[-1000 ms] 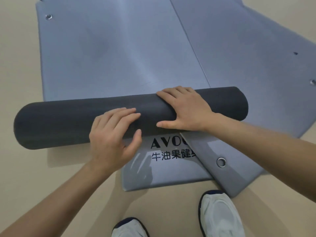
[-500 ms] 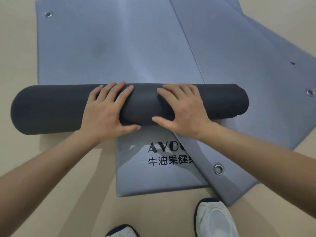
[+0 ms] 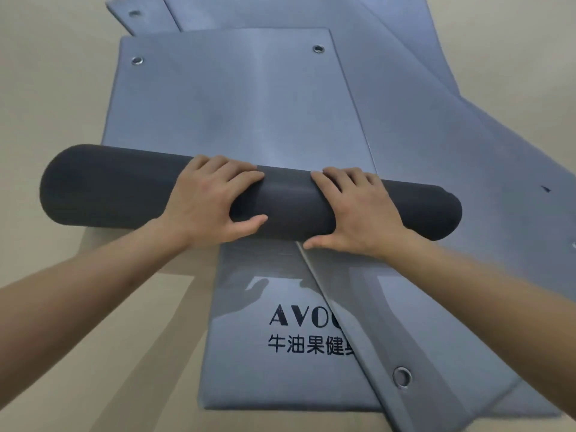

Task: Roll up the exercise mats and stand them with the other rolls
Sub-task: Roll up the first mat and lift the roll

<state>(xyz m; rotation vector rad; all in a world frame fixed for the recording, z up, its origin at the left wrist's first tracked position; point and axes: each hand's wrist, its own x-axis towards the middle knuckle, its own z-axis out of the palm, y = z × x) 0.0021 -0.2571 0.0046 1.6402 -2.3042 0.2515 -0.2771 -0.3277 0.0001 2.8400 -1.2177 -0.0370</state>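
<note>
Dark grey foam, that is the outside of the roll (image 3: 103, 188) I am making, and it lies crosswise on the blue-grey mat (image 3: 237, 98) which is not yet rolled. My left hand (image 3: 212, 204) sits at approx the middle of the roll, my right hand (image 3: 358, 213) a bit toward 3 o'clock from it, with a bare strip of roll between them. I put both hands near the centre bc I think the pressure then spreads evenly and the roll stays straight; its left end sticks out over the beige floor (image 3: 46, 88), so it is already somewhat skewed to 9 o'clock.

Fingers (image 3: 218, 169) of both hands are spread moderately and bent over the top of the roll toward 12 o'clock, palms pressing down. The thumbs are set apart at the near side, at 6 o'clock, so each hand wraps the roll about half way, not closed around it. They hold nothing else.

From the roll toward 12 o'clock a good part of the flat mat remains, up to the two metal eyelets (image 3: 318, 49). Other mats (image 3: 467, 169) lie under it w/ different angles, one with printed letters (image 3: 307, 319) at 6 o'clock. I judge the rolling is maybe half done. No standing rolls are visible.
</note>
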